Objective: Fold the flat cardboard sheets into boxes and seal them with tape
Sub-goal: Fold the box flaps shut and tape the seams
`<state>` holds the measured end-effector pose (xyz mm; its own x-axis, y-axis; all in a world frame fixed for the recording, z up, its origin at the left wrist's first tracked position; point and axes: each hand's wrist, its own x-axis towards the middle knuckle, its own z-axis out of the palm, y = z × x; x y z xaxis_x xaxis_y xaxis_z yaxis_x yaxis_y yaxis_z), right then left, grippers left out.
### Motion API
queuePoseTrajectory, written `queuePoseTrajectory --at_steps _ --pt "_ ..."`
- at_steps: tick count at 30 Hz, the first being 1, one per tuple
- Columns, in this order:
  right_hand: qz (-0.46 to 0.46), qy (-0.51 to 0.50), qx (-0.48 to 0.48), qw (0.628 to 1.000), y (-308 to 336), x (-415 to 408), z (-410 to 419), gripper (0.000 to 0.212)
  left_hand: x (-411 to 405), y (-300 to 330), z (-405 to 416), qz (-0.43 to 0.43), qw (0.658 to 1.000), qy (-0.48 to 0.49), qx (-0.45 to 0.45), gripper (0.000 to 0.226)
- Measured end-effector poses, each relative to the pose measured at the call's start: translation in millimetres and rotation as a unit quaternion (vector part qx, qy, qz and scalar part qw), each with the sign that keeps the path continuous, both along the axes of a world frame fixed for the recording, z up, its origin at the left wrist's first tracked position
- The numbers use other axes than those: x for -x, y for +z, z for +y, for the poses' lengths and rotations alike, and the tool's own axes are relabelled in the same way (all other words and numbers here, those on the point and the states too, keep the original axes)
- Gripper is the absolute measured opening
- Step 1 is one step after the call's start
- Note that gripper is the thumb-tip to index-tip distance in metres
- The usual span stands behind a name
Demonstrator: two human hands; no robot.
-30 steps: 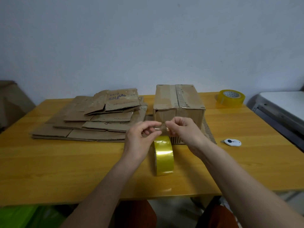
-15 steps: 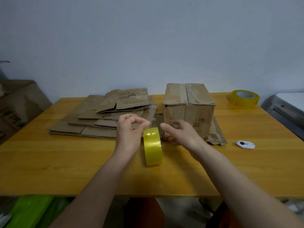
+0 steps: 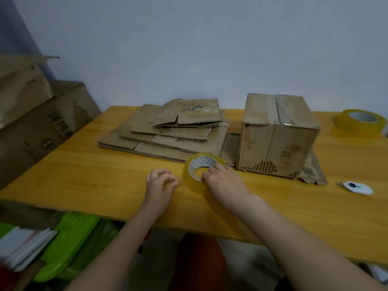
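Wooden table: right hand seemingly grips tape roll; left hand curled, empty.

We see a yellow wooden table with faint grain. On it, a glossy translucent yellow tape roll shows a white core printed with a grey lattice. Behind the roll lies a stack of dull brown cardboard sheets, the top one marked in blue ink. Right of the roll stands a brown box with dark printed marks and bars. Further right of the roll lies a white cutter with a dark spot; a second yellow roll sits beyond the box.
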<state>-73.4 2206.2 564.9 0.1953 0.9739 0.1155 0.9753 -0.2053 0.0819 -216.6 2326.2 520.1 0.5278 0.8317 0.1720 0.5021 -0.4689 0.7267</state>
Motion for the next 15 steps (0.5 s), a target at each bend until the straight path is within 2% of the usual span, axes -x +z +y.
queuePoseTrajectory --at_steps 3,5,6,8,9,11,13,15 --pt "-0.011 0.004 0.008 1.000 -0.1 1.3 4.6 0.030 -1.5 -9.0 0.9 0.027 0.999 0.026 -0.017 0.005" --pt "0.029 0.002 0.007 1.000 1.6 -2.4 3.1 0.029 -3.7 -4.5 4.3 0.062 0.997 0.041 -0.006 0.003" --pt "0.064 0.005 -0.003 0.998 4.2 -4.3 -0.1 0.030 -5.0 -2.2 6.2 0.091 0.994 0.052 0.003 0.010" --pt "0.113 0.009 -0.051 0.992 11.1 -9.3 -9.7 0.033 -9.9 7.9 7.9 0.125 0.987 0.102 0.020 0.039" --pt "0.105 0.010 -0.086 0.991 15.5 -12.6 -15.6 0.032 -14.0 17.1 6.3 0.115 0.984 0.136 0.023 0.054" --pt "0.054 -0.001 -0.159 0.986 27.3 -20.7 -27.1 0.024 -28.6 37.3 -1.5 0.052 0.986 0.158 -0.015 0.068" --pt "0.022 -0.024 -0.246 0.969 42.8 -33.1 -39.0 0.011 -52.2 57.9 -15.3 -0.016 0.991 0.100 -0.092 0.069" --pt "-0.006 -0.057 -0.321 0.945 56.9 -55.4 -52.8 0.011 -81.0 79.2 -33.7 -0.048 0.984 -0.012 -0.172 0.065"
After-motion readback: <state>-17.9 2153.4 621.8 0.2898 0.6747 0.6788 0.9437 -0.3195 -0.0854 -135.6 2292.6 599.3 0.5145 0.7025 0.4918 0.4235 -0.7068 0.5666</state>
